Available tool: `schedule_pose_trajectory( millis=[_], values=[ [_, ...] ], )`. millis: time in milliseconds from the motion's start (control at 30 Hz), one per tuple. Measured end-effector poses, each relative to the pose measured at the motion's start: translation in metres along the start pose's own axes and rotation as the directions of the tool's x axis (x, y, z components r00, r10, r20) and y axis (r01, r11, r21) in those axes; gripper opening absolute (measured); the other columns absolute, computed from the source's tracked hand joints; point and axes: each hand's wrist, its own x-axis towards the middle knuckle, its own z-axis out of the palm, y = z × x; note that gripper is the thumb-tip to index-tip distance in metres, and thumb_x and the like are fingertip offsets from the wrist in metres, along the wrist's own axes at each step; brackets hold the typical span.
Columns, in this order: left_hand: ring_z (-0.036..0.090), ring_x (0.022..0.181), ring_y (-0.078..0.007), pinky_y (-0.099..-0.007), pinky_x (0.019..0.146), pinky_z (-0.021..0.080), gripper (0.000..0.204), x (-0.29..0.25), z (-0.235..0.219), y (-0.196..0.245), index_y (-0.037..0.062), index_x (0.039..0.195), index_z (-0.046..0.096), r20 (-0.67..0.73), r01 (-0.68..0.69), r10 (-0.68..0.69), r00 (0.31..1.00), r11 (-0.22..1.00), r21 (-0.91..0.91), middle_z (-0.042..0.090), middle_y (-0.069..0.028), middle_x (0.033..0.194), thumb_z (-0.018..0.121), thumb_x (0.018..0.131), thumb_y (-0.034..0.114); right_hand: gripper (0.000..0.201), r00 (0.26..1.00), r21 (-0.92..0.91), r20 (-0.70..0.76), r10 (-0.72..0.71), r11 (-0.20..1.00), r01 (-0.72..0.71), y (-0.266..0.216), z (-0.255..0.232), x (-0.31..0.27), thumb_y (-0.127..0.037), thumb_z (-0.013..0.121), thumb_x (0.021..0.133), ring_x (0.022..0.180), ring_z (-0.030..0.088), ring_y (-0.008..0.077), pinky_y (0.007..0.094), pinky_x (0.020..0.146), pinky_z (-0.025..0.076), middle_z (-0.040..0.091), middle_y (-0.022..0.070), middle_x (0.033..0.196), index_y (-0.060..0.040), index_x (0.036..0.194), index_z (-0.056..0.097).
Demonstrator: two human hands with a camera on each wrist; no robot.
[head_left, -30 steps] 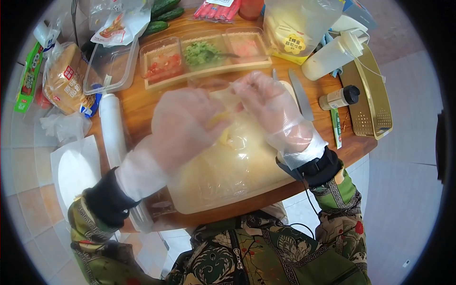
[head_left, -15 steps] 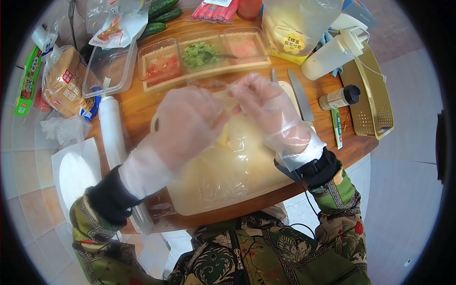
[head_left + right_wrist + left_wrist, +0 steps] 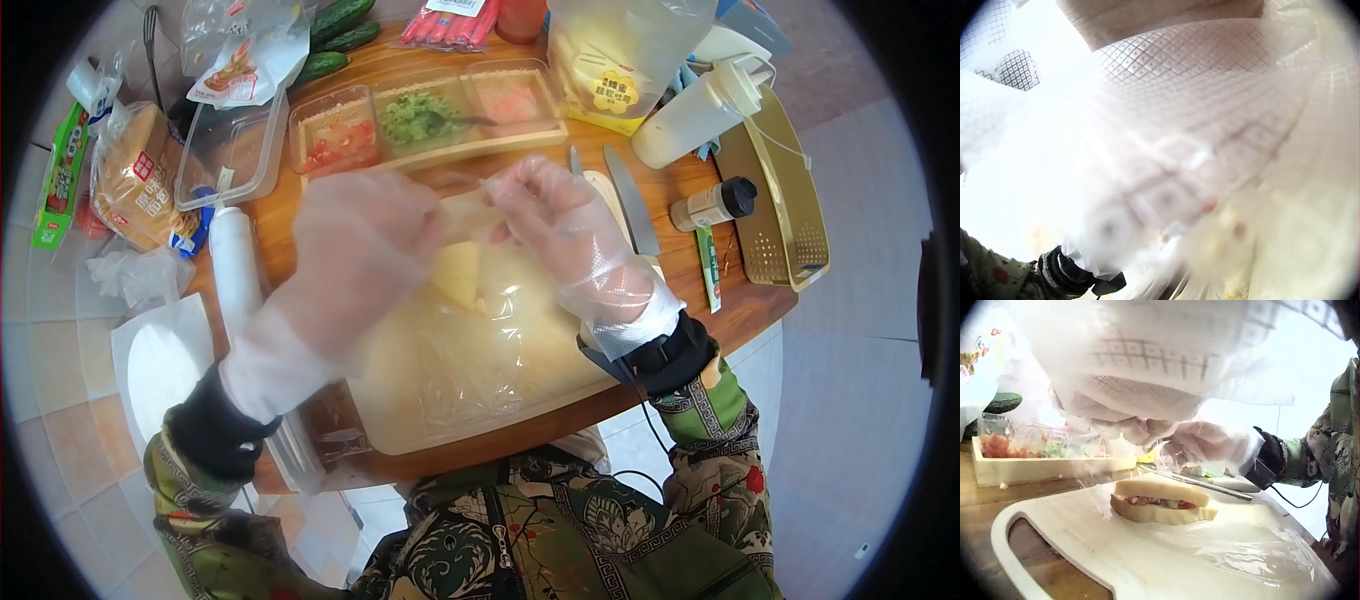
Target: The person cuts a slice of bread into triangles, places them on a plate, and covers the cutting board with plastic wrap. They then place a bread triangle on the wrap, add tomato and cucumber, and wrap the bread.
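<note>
A sandwich with colourful diced filling (image 3: 1160,501) lies on the white cutting board (image 3: 1054,519) in the left wrist view; its yellowish bread (image 3: 457,272) shows between the hands from above. Clear plastic film (image 3: 480,375) spreads wrinkled over the near part of the board and rises in faint streaks beside the sandwich. My gloved left hand (image 3: 365,245), blurred, has its fingers curled at the film above the board's left side. With thumb and fingers together, my gloved right hand (image 3: 555,225) pinches the film beyond the sandwich. Glove plastic hides most of the right wrist view.
Behind the hands stands a wooden tray (image 3: 420,160) with tubs of diced red, green and pink food. To the right are a knife (image 3: 630,200), a squeeze bottle (image 3: 695,120), a seasoning jar (image 3: 712,204) and a basket (image 3: 765,200). A white roll (image 3: 236,260) lies left.
My left hand has moved left, away from the right hand, uncovering more of the sandwich. The right hand has barely moved.
</note>
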Motion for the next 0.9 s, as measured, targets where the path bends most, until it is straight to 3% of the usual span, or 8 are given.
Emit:
schedule_pose_trajectory(
  millis=[100, 233, 300, 333, 400, 533, 633, 900],
  values=[
    [0.065, 0.066, -0.0297, -0.0386, 0.058, 0.05, 0.009, 0.002, -0.009, -0.003, 0.0061, 0.08, 0.074, 0.082, 0.143, -0.137, 0.987, 0.988, -0.063, 0.066, -0.0094, 0.07, 0.073, 0.08, 0.015, 0.029, 1.0, -0.018, 0.0, -0.007, 1.0, 0.007, 0.002, -0.001, -0.001, -0.028, 0.063, 0.104, 0.075, 0.066, 0.0099, 0.0272, 0.071, 0.053, 0.065, 0.0039, 0.085, 0.0017, 0.103, 0.061],
    [0.065, 0.065, -0.0291, -0.0362, 0.057, 0.049, 0.013, -0.008, 0.005, -0.002, 0.0052, 0.083, 0.075, 0.107, 0.121, -0.109, 0.988, 0.987, -0.108, 0.067, -0.0082, 0.073, 0.075, 0.078, 0.017, 0.03, 1.0, -0.027, -0.003, -0.012, 1.0, 0.012, 0.0, 0.0, -0.002, -0.028, 0.063, 0.104, 0.077, 0.066, 0.0109, 0.0275, 0.071, 0.053, 0.065, 0.0046, 0.087, 0.002, 0.104, 0.061],
    [0.064, 0.065, -0.0276, -0.0379, 0.058, 0.049, 0.018, -0.013, 0.015, 0.001, 0.0082, 0.082, 0.076, 0.128, 0.221, -0.188, 0.974, 0.915, -0.339, 0.066, -0.0075, 0.073, 0.08, 0.075, 0.024, 0.031, 1.0, -0.011, -0.002, -0.001, 1.0, 0.001, 0.0, 0.0, -0.001, -0.029, 0.063, 0.104, 0.077, 0.066, 0.0107, 0.0273, 0.071, 0.053, 0.065, 0.0044, 0.087, 0.002, 0.104, 0.061],
    [0.064, 0.065, -0.0276, -0.0379, 0.058, 0.049, 0.018, -0.012, 0.016, 0.002, 0.0082, 0.082, 0.076, 0.125, 0.219, -0.187, 0.974, 0.915, -0.339, 0.066, -0.0075, 0.073, 0.08, 0.075, 0.024, 0.031, 1.0, 0.004, -0.002, 0.009, 1.0, -0.009, 0.001, 0.0, -0.001, -0.029, 0.063, 0.104, 0.077, 0.065, 0.0106, 0.0271, 0.072, 0.053, 0.065, 0.0043, 0.087, 0.0019, 0.105, 0.061],
    [0.063, 0.066, -0.0269, -0.0404, 0.06, 0.048, 0.023, -0.008, 0.016, 0.003, 0.0121, 0.081, 0.077, 0.044, -0.032, 0.034, 0.998, 0.998, -0.048, 0.063, -0.0054, 0.071, 0.083, 0.073, 0.032, 0.03, 1.0, 0.022, 0.003, 0.002, 1.0, -0.002, 0.001, 0.001, -0.002, -0.028, 0.063, 0.104, 0.077, 0.065, 0.0104, 0.0268, 0.072, 0.053, 0.064, 0.0036, 0.086, 0.0017, 0.105, 0.061],
    [0.061, 0.067, -0.0263, -0.0424, 0.062, 0.048, 0.025, -0.003, 0.017, 0.006, 0.0155, 0.077, 0.075, 0.096, -0.019, 0.021, 0.995, 1.0, -0.024, 0.059, -0.0036, 0.068, 0.085, 0.071, 0.037, 0.027, 1.0, 0.065, 0.009, -0.004, 0.998, 0.004, 0.002, 0.0, -0.002, -0.027, 0.062, 0.104, 0.077, 0.065, 0.0098, 0.0261, 0.072, 0.052, 0.063, 0.0018, 0.085, 0.0006, 0.103, 0.061],
    [0.061, 0.067, -0.0267, -0.0425, 0.061, 0.047, 0.026, -0.002, 0.022, 0.006, 0.0155, 0.073, 0.072, 0.007, -0.081, 0.081, 0.997, 0.997, 0.005, 0.058, -0.0028, 0.067, 0.086, 0.071, 0.038, 0.026, 1.0, 0.013, 0.013, -0.005, 1.0, 0.005, 0.003, -0.001, -0.001, -0.026, 0.062, 0.105, 0.078, 0.066, 0.0095, 0.0261, 0.072, 0.052, 0.063, 0.0012, 0.085, -0.0002, 0.103, 0.061],
    [0.06, 0.063, -0.027, -0.0423, 0.058, 0.045, 0.024, 0.002, 0.024, 0.01, 0.0161, 0.07, 0.07, 0.084, -0.014, 0.016, 0.996, 1.0, -0.021, 0.058, -0.0042, 0.065, 0.084, 0.074, 0.035, 0.027, 1.0, 0.055, 0.016, 0.007, 0.998, -0.007, 0.003, -0.001, -0.002, -0.026, 0.062, 0.105, 0.079, 0.067, 0.0103, 0.0265, 0.071, 0.053, 0.063, 0.002, 0.085, 0.0005, 0.103, 0.061]
  ],
)
